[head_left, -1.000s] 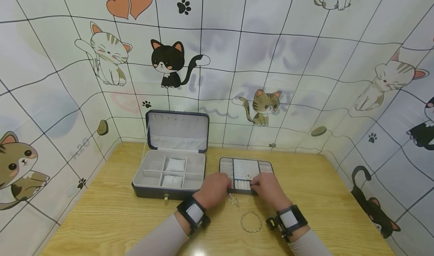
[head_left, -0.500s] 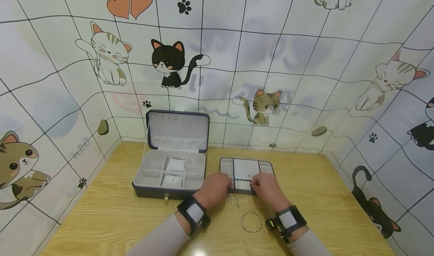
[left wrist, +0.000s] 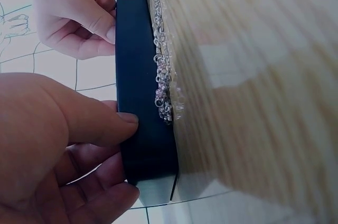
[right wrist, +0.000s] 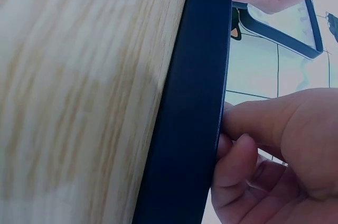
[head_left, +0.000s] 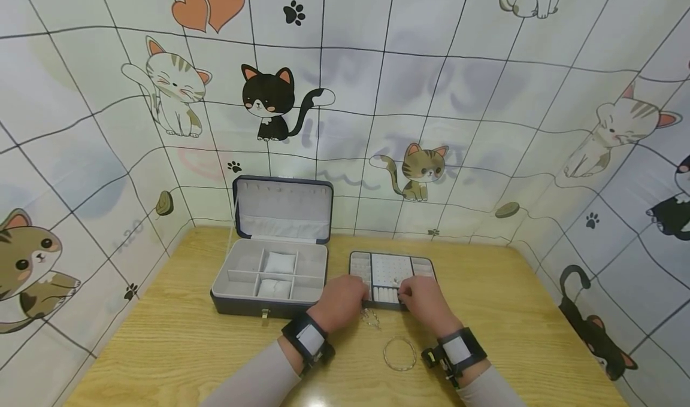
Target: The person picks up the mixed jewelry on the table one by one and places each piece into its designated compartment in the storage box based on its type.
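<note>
In the head view, my left hand [head_left: 341,302] holds the front left corner of a dark-blue jewelry tray [head_left: 389,304]. The left wrist view shows that thumb [left wrist: 127,120] against the tray's dark side, with the other fingers curled by its corner. My right hand [head_left: 426,299] has its thumb and index finger close together at the tray's padded ring slots [head_left: 384,294]; the tray's edge and the fingers hide whatever lies between them. A silvery chain bracelet [left wrist: 162,73] lies on the table along the tray's front. Nearer me lies a thin round bangle [head_left: 399,369].
A dark-blue jewelry box [head_left: 237,304] stands at the left with its lid [head_left: 284,206] raised. Two white cushions, such as the rear cushion [head_left: 280,263], sit in its compartments. Small studs [head_left: 396,281] are on the tray's dotted panel. A cat-print cloth [head_left: 356,84] rises behind the wooden table [head_left: 162,347].
Both hands stay at the tray with hardly any movement. The tray, bracelet, bangle and box keep their places; the view has shifted very slightly.
</note>
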Demonstrator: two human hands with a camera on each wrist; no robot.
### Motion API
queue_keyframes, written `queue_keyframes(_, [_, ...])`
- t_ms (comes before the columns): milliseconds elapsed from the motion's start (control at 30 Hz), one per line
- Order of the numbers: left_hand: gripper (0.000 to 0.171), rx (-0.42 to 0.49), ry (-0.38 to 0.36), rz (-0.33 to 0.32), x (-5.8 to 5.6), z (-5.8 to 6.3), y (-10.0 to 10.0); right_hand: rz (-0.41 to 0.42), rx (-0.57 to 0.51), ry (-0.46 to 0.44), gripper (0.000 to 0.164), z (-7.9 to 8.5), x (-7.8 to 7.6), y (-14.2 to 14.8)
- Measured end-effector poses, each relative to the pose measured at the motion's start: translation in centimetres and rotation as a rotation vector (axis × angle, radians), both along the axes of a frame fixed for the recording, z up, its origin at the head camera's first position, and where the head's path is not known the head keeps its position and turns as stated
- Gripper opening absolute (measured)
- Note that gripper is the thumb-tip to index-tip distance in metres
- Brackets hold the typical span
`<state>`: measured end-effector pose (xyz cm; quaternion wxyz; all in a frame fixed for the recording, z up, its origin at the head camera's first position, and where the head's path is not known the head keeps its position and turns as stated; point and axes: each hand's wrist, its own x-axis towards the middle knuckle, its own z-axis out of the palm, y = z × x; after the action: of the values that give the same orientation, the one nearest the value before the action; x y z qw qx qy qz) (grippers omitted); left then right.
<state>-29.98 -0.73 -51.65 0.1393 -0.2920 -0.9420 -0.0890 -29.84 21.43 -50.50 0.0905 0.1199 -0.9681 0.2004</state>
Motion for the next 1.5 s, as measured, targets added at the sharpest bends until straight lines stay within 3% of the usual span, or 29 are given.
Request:
queue_keyframes(667, [0.015, -0.014, 0.009, 0.001, 0.19, 0.14, -0.02, 0.005, 0.01, -0.017, 0.017, -0.21, -0.06, 0.0])
queue_keyframes(1267, [0.015, 0.011, -0.029, 0.001, -0.21, -0.31, -0.06, 0.017, 0.021, -0.004, 0.017, -0.15, -0.02, -0.07])
queue_keyframes(1500, [0.014, 0.022, -0.038, -0.007, -0.01, 0.07, -0.07, 0.008, 0.003, -0.015, 0.016, -0.17, -0.09, 0.06])
